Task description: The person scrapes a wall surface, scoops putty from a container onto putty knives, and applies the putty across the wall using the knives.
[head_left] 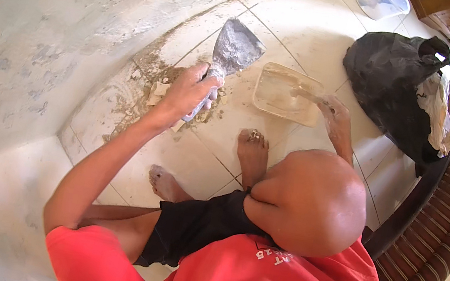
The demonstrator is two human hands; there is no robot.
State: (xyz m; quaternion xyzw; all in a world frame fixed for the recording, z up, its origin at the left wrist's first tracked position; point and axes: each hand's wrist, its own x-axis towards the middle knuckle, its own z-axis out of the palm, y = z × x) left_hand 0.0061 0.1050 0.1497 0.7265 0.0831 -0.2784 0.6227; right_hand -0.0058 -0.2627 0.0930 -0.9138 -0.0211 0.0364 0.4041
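Filling work at the foot of the wall, partway through

The left hand was wrapped tight around the handle of a wide putty knife, its grey-smeared blade lifted over the tiled floor near the bottom of the wall. The right hand reached into a shallow plastic tray of pale paste on the floor just ahead of the feet; its fingers seemed to be pinching a small stick-like tool there, though that grip was hard to make out. The wall showed grey patches and scuffed spots, and crumbs of old material lay along the joint under the left hand. Judging from this, some scraping or patching looked done, while smoothing and cleanup remained. A black bag sat nearby.
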